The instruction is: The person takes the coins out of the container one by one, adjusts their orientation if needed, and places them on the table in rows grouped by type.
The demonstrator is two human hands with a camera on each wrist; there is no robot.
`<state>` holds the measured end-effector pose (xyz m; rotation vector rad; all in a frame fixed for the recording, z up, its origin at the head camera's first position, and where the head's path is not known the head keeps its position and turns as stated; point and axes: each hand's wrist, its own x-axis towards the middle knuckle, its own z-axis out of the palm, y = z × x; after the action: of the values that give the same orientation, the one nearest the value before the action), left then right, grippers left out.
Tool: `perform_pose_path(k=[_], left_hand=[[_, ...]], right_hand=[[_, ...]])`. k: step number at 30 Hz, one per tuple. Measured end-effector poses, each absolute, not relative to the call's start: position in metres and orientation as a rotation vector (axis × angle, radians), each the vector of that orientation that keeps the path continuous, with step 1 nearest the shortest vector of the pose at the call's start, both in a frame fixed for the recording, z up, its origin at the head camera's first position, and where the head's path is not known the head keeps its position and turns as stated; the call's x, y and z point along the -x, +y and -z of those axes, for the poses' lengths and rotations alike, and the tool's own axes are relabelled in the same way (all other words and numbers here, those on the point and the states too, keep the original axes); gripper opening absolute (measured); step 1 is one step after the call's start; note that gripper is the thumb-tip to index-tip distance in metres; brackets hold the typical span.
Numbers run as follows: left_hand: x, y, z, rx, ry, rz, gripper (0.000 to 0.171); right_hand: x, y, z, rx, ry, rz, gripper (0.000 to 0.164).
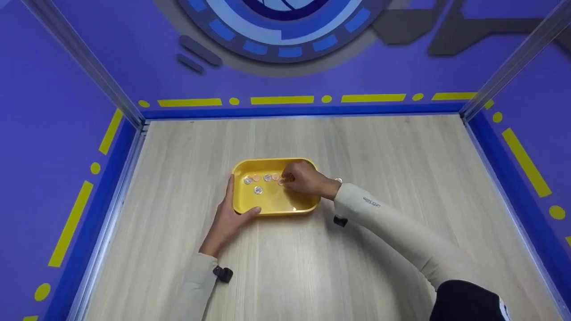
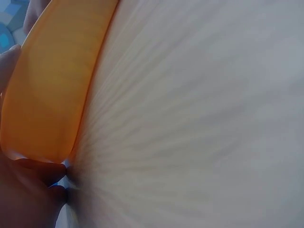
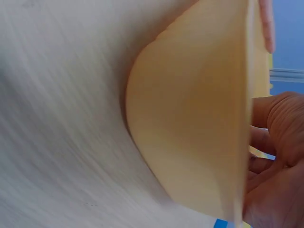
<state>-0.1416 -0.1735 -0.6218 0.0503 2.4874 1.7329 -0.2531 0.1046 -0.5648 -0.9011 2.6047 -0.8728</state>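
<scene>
A yellow plastic tray (image 1: 276, 208) rests on the table with several silver and copper coins (image 1: 258, 190) lying in it, mostly in a loose row toward the far side. My left hand (image 1: 228, 220) grips the tray's near left corner, its fingers along the outer left wall and its thumb over the front rim. Over the right wall, my right hand (image 1: 303, 178) reaches down inside with curled fingers, pinching at a coin (image 1: 281, 182) at the right end of the row. In the right wrist view, the tray wall (image 3: 190, 109) hides those fingertips.
A small silvery round thing (image 1: 339, 180) shows on the table just beyond the right wrist. The pale wood table (image 1: 285, 267) is bounded by blue panels (image 1: 285, 84) at the back and both sides.
</scene>
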Motion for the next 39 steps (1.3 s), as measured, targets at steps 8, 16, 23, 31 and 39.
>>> perform_pose_path(k=[8,16,23,31,39], left_hand=[[0.143,-0.174,0.622,-0.067,2.505,-1.717,0.131],[0.143,-0.174,0.622,-0.067,2.515,-1.705,0.130],[0.143,-0.174,0.621,-0.053,2.517,-1.700,0.130],[0.143,-0.173,0.621,-0.072,2.516,-1.711,0.129],[0.144,-0.173,0.622,-0.073,2.510,-1.721,0.128]], right_hand=[[0.257,0.098,0.572,0.894,2.609,0.809,0.011],[0.259,0.093,0.574,0.862,2.595,0.765,0.009],[0.259,0.090,0.579,0.872,2.628,0.727,0.010],[0.254,0.088,0.578,0.844,2.662,0.629,0.009],[0.248,0.089,0.578,0.806,2.677,0.767,0.006]])
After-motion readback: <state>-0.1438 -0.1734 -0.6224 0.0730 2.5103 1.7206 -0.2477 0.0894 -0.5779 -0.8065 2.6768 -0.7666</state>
